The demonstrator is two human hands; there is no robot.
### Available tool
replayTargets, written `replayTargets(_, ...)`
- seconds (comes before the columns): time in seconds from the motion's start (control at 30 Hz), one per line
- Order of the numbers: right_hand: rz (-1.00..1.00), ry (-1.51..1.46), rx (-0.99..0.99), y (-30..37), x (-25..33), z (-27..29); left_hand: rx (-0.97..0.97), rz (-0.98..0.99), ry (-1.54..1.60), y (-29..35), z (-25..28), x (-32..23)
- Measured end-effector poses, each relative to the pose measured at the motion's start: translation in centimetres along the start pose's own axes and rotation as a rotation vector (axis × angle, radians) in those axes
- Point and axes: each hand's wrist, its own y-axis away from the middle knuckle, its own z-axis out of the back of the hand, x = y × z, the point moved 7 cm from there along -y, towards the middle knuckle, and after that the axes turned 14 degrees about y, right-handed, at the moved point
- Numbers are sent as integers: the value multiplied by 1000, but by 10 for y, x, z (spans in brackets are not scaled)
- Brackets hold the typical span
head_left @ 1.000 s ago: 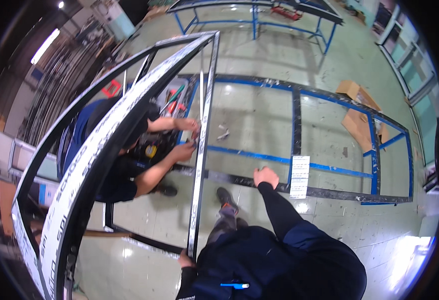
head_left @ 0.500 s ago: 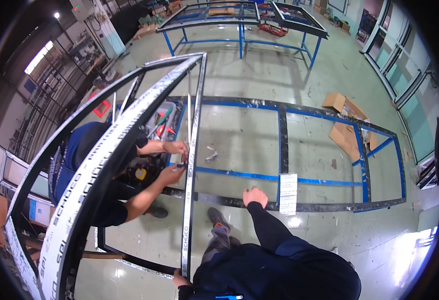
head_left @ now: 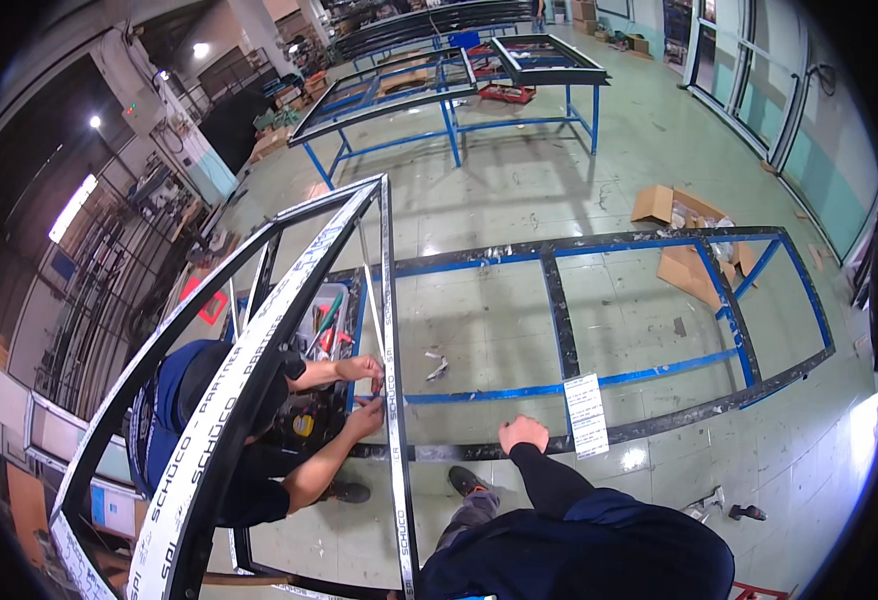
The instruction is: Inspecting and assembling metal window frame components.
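Note:
My right hand (head_left: 525, 436) is curled into a fist at the near dark rail of the low blue-and-black work table (head_left: 479, 449), beside a white printed sheet (head_left: 587, 415). No item shows in it. My left hand is below the lower edge of the view. A large black metal profile frame (head_left: 392, 330), covered in white printed protective film, stands tilted at my left. Through it, a co-worker bends over with both hands (head_left: 362, 395) at the frame's upright bar. What those fingers hold is too small to tell.
Behind the co-worker's arms sits a grey bin (head_left: 327, 310) of tools. An opened cardboard box (head_left: 694, 262) lies past the table's far right. Farther off stand blue-legged tables (head_left: 449, 110) carrying black frames. A dark power tool (head_left: 748, 512) is on the floor at lower right.
The view has tilted up, so everything sits lower in it. My left hand, earlier gripping the frame's lower corner, has dropped out of sight. My right fist stays at the rail.

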Motion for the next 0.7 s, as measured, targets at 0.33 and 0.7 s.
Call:
replayTargets(0.33, -1, -32, 21, -6, -1, 2, 382, -601, -55, -147, -89, -111)
replayTargets(0.7, 22, -45, 2, 13, -26, 22, 640, -1209, -114, -277, -133, -218)
